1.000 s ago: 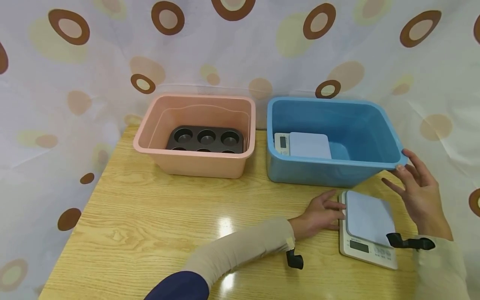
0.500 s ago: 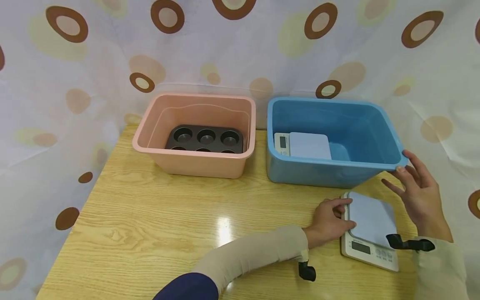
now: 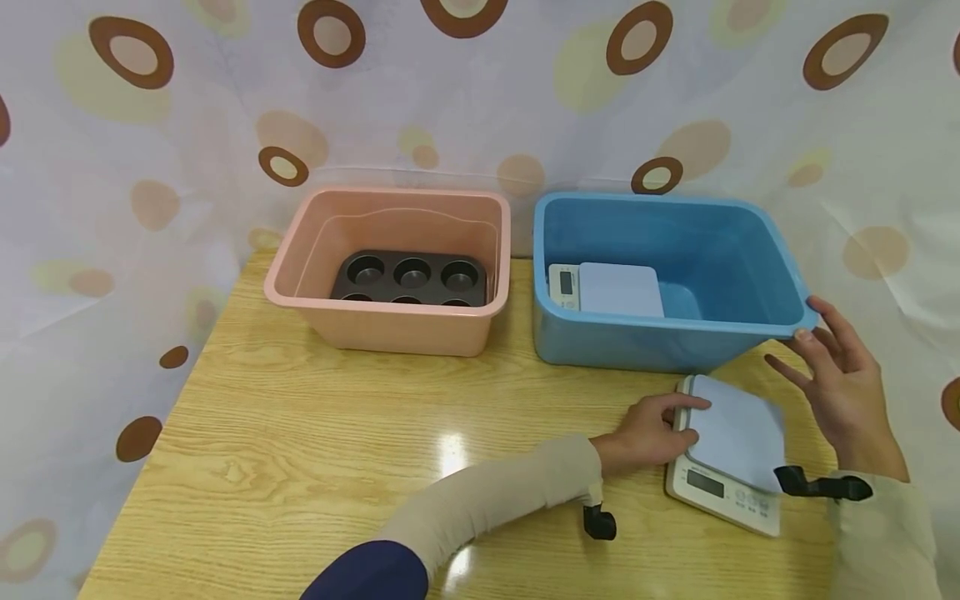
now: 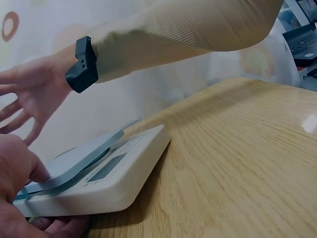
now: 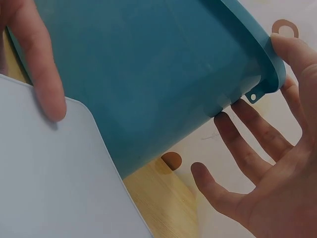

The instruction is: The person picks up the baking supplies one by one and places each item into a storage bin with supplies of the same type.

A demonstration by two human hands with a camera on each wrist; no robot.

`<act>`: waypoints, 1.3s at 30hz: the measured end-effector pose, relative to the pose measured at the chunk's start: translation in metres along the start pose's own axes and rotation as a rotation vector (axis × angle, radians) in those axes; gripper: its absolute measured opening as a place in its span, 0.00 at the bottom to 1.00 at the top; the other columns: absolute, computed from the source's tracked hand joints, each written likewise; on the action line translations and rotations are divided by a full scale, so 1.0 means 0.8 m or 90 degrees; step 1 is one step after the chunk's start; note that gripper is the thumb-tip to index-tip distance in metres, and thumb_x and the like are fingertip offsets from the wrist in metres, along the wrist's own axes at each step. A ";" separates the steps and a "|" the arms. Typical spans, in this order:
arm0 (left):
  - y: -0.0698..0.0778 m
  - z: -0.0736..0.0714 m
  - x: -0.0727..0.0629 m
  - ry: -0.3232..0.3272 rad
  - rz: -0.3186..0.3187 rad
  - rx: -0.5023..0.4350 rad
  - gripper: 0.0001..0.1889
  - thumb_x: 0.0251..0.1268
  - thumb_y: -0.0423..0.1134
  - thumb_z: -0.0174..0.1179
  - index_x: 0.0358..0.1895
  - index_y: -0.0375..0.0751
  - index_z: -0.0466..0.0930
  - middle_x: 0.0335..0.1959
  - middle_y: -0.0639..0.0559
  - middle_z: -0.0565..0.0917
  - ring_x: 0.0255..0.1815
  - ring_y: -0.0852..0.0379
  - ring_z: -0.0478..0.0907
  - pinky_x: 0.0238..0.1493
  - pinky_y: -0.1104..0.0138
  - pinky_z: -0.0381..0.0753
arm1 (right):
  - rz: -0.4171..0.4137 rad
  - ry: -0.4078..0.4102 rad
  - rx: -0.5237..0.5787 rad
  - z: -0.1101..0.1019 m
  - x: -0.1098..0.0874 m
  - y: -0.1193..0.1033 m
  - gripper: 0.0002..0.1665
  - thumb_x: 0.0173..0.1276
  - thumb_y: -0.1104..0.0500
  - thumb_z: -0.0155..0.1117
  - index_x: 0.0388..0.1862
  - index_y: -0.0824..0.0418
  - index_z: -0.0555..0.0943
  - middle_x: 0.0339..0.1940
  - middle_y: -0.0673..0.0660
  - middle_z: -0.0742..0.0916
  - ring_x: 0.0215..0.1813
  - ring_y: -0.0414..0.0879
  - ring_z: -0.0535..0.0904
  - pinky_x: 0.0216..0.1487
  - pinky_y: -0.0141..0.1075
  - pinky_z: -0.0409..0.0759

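A white kitchen scale (image 3: 731, 492) with a pale platform lies tilted on the table, front right. My left hand (image 3: 651, 429) grips its left edge. In the left wrist view, the thumb presses on the platform while fingers (image 4: 64, 225) reach beneath the raised side of the scale (image 4: 141, 163). My right hand (image 3: 855, 392) holds the near right corner of the blue bin (image 3: 615, 343) by its rim. From the right wrist, thumb and fingers (image 5: 242, 148) show around that corner of the bin (image 5: 148, 74). A second scale (image 3: 619, 290) lies inside the bin, at its left.
A pink bin (image 3: 408, 329) stands left of the blue one, with a dark muffin tin (image 3: 412, 292) inside. Both bins are at the back of the wooden table (image 3: 300, 467), against a patterned curtain (image 3: 465, 108). The scale lies close in front of the blue bin.
My left hand has gone from touching the scale's side to gripping its left edge. The scale has shifted slightly left and its edge has risen. My right hand has stayed on the bin's corner.
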State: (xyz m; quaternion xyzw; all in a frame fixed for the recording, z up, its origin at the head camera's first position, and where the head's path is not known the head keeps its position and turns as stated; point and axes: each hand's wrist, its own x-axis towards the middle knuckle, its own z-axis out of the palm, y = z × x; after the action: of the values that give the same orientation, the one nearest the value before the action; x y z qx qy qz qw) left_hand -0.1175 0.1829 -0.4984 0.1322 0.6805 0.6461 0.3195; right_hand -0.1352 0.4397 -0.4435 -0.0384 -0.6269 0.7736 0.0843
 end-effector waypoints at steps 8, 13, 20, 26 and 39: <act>-0.005 -0.015 0.002 -0.055 0.005 0.076 0.19 0.82 0.35 0.60 0.69 0.57 0.84 0.33 0.57 0.79 0.19 0.60 0.66 0.27 0.70 0.71 | -0.021 -0.021 0.024 -0.001 -0.002 0.001 0.35 0.86 0.70 0.53 0.87 0.53 0.68 0.64 0.48 0.83 0.54 0.35 0.91 0.43 0.29 0.91; -0.010 -0.019 -0.001 -0.053 0.003 0.070 0.19 0.81 0.35 0.61 0.67 0.57 0.85 0.36 0.60 0.80 0.20 0.61 0.67 0.29 0.70 0.71 | -0.019 -0.014 0.014 -0.002 -0.002 0.002 0.35 0.86 0.70 0.54 0.87 0.52 0.68 0.66 0.46 0.83 0.54 0.34 0.91 0.42 0.29 0.91; -0.013 -0.028 -0.018 -0.076 -0.006 0.047 0.19 0.80 0.33 0.63 0.66 0.56 0.86 0.37 0.58 0.80 0.27 0.63 0.72 0.30 0.71 0.74 | -0.019 -0.021 0.037 -0.002 -0.003 0.002 0.34 0.86 0.71 0.52 0.87 0.54 0.67 0.66 0.48 0.84 0.55 0.36 0.91 0.43 0.31 0.92; -0.009 -0.045 -0.033 -0.117 0.015 0.008 0.21 0.81 0.32 0.62 0.70 0.53 0.84 0.42 0.59 0.82 0.29 0.65 0.78 0.32 0.73 0.79 | -0.003 -0.010 0.058 0.002 -0.001 -0.001 0.35 0.85 0.70 0.55 0.87 0.54 0.68 0.65 0.47 0.86 0.56 0.37 0.92 0.40 0.36 0.93; 0.019 -0.095 -0.078 -0.141 0.018 -0.009 0.21 0.81 0.30 0.62 0.70 0.52 0.83 0.46 0.56 0.80 0.29 0.64 0.83 0.35 0.69 0.88 | -0.019 -0.010 0.062 0.004 0.002 0.004 0.34 0.85 0.70 0.55 0.86 0.57 0.68 0.66 0.49 0.84 0.54 0.39 0.92 0.44 0.35 0.93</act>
State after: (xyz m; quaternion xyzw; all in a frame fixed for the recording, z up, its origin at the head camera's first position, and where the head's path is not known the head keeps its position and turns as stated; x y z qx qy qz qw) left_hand -0.1197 0.0880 -0.4701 0.2102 0.6342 0.6370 0.3846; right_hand -0.1377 0.4366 -0.4461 -0.0186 -0.5895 0.8022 0.0925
